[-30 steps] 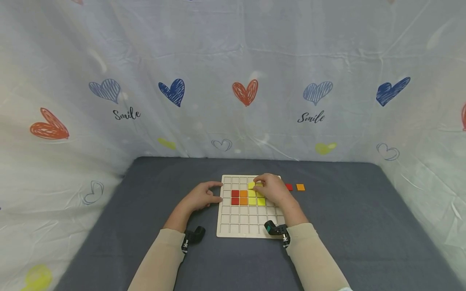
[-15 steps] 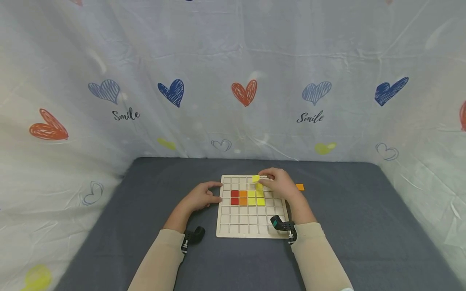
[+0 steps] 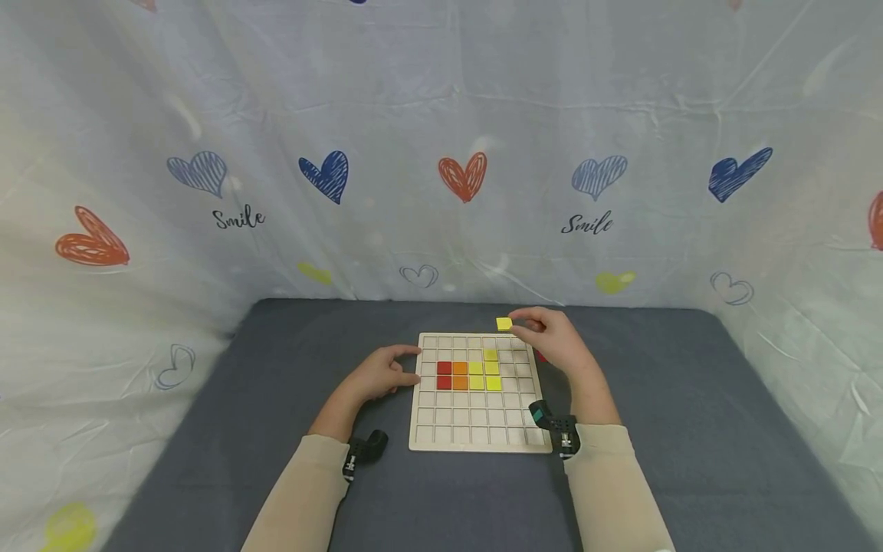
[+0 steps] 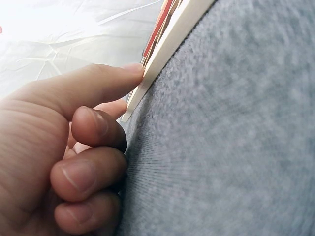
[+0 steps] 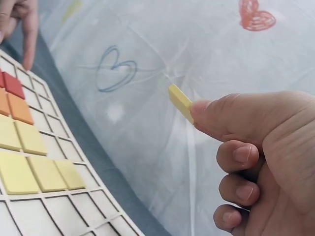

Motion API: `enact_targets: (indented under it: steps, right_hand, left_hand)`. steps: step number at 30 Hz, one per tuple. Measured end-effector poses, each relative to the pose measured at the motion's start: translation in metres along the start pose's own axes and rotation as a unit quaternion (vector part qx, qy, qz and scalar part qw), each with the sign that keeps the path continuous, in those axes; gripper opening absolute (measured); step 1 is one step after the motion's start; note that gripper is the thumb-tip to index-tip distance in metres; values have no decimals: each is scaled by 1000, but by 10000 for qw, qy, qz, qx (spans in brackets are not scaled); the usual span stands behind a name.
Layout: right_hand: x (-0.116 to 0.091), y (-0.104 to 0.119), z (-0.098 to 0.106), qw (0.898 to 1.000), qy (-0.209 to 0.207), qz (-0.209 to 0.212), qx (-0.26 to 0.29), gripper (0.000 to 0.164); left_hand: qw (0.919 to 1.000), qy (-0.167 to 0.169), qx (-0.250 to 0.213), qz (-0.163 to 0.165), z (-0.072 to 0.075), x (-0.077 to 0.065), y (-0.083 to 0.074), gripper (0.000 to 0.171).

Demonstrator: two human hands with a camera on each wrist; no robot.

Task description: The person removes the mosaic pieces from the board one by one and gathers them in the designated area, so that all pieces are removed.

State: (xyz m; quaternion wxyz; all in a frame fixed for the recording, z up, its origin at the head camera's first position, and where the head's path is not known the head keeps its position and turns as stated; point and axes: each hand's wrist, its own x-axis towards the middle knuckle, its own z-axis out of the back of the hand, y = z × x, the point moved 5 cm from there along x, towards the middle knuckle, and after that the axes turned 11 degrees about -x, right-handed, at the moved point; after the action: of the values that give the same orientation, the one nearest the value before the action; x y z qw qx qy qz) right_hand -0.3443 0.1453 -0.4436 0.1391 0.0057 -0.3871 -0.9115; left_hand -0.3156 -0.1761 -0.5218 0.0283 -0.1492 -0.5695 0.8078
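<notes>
A yellow square tile (image 3: 504,324) is pinched between the thumb and a finger of my right hand (image 3: 555,339), just beyond the far edge of a wooden grid board (image 3: 476,437). The right wrist view shows this tile (image 5: 180,102) edge-on, clear of the board. My left hand (image 3: 382,373) touches the board's left edge with thumb and index finger. In the left wrist view its thumb (image 4: 106,81) lies against the board's side, the other fingers bent. On the grid sit two red tiles (image 3: 444,368), two orange tiles (image 3: 460,382) and several yellow tiles (image 3: 493,382).
A red tile (image 3: 541,356) peeks out beside the board's right edge, mostly hidden by my right hand. Dark grey cloth (image 3: 310,330) covers the table. Behind it hangs a white curtain (image 3: 386,100) printed with hearts.
My right hand has lifted a yellow tile off the upper part of the grid and carried it right and away, past the far edge. It now covers the loose orange tile. The left hand stays put.
</notes>
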Motion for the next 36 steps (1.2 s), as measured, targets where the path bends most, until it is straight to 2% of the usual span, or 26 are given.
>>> enact_targets:
  steps: [9,17,26,36]
  right_hand:
    - [-8,-12,25,9996,-261,55,92,35]
    - [-18,-26,46,9994,-308,75,146,39]
    - [-28,-47,67,9973,-604,-354,-207,41]
    - [-41,-70,81,9939,-733,-720,-397,43]
  left_hand:
    - [10000,2,24,-17,-2,1,1,62]
    - [10000,60,-11,7,-2,-1,-1,63]
    - [10000,34,9,-71,-1,-2,-3,63]
    - [9999,56,-118,10,0,0,-1,63]
